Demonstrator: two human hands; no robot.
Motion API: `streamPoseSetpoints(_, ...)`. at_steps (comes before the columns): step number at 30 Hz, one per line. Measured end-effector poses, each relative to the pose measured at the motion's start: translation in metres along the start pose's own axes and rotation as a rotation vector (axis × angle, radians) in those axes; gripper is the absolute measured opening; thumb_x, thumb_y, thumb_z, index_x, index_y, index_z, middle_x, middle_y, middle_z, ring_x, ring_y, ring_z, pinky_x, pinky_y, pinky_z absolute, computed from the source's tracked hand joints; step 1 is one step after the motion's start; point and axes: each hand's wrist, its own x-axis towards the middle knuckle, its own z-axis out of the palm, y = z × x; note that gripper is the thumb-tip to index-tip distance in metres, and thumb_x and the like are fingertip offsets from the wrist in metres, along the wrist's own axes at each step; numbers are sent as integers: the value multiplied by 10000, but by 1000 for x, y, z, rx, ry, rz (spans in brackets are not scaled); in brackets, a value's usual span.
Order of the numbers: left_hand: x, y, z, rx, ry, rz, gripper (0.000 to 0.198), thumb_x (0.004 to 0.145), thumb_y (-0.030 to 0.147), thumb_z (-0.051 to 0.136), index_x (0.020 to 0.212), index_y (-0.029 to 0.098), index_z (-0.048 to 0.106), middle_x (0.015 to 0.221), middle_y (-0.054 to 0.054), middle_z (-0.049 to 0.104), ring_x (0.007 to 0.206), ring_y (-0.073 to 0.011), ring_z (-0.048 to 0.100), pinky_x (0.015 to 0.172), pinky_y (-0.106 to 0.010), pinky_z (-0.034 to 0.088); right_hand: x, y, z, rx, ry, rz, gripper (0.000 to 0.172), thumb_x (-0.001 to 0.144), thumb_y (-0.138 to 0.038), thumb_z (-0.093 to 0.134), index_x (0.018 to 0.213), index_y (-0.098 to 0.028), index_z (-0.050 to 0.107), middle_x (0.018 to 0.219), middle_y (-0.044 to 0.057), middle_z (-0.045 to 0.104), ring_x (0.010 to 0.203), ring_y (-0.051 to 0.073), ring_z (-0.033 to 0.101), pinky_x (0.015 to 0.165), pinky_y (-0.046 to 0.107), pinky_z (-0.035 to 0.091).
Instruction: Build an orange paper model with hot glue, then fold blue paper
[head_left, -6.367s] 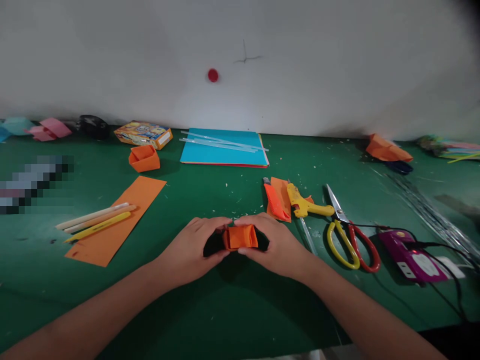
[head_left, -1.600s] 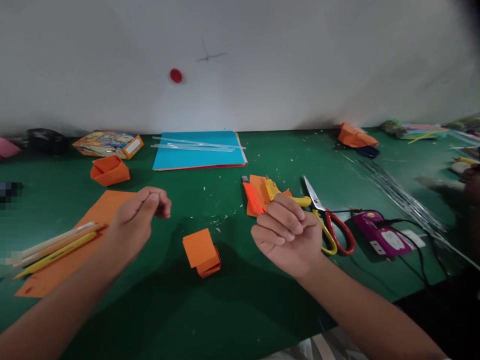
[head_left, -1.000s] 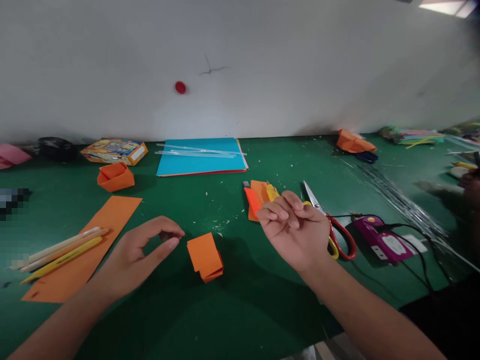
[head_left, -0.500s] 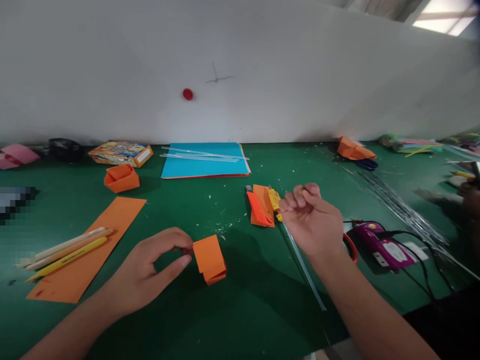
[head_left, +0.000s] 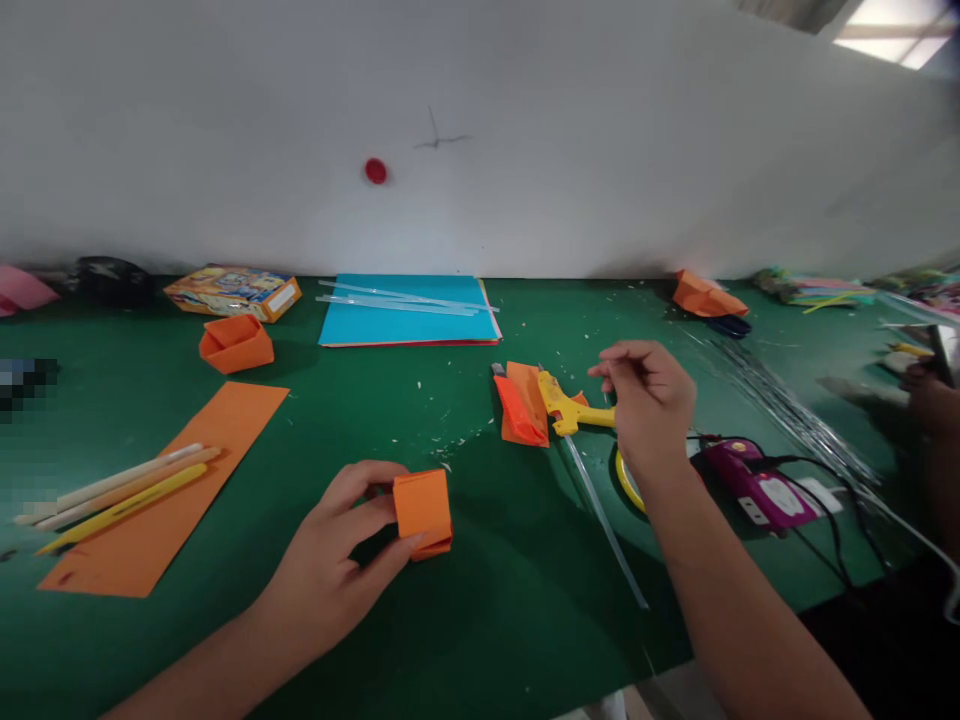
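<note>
My left hand (head_left: 341, 550) grips a small folded orange paper box (head_left: 422, 505) above the green table, thumb on the near side and fingers behind it. My right hand (head_left: 652, 405) is raised beside the yellow glue gun (head_left: 559, 402), its fingers curled and the fingertips close together. Whether something small is pinched there I cannot make out. The gun lies on its side, and a long clear glue stick (head_left: 600, 515) extends from it toward me. Left of the gun, an orange cutter (head_left: 519, 410) rests on a piece of orange paper (head_left: 531, 385).
Pencils (head_left: 124, 500) lie on an orange paper strip (head_left: 202, 470) at left. Behind are another folded orange box (head_left: 238, 343), a small carton (head_left: 234, 292) and blue sheets (head_left: 401, 325). At right sit a yellow ring (head_left: 627, 483) and a purple power box (head_left: 761, 485) with cables; another person's hand (head_left: 934, 400) shows.
My left hand has shifted right and taken a fuller grip on the paper box. My right hand has turned and moved slightly right, uncovering more of the glue gun.
</note>
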Motion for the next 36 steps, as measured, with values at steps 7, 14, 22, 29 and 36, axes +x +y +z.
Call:
streamPoseSetpoints(7,4,-2,-9,-227,0,-92,196,948,346,621,942,268,801,1074,-57,721,978,-216,704,801,-266,614,9,17,-20,-662,-592,5,450,791,-198,597,1227,-273,677,1327,94,669,1261,366,542,981,507,464)
streamPoseSetpoints(14,5,-5,-7,-310,39,-149,183,938,316,636,928,260,810,1118,-55,748,1052,-226,717,871,-306,608,5,33,-24,-857,-820,109,502,755,-202,633,1251,-246,687,1276,138,698,1181,426,584,962,572,423)
streamPoseSetpoints(22,1,-14,-10,-373,21,-75,155,922,285,676,1013,242,795,1132,-61,761,1035,-219,724,855,-278,597,13,31,-23,-578,-711,86,375,838,-314,630,1202,-222,647,1194,114,693,1067,327,640,873,420,472)
streamPoseSetpoints(29,1,-15,-10,-425,-28,-27,158,924,326,672,930,211,780,1031,-58,770,944,-213,734,809,-269,581,10,17,-21,96,-411,226,370,881,-526,592,1135,-258,605,866,8,555,609,168,491,547,315,427)
streamPoseSetpoints(36,5,-11,-11,-380,-44,-28,97,909,272,679,848,210,722,827,11,704,731,-141,676,669,-221,537,-4,-17,-19,524,-526,273,407,829,-571,727,1037,-221,714,746,-13,502,548,134,474,488,299,405)
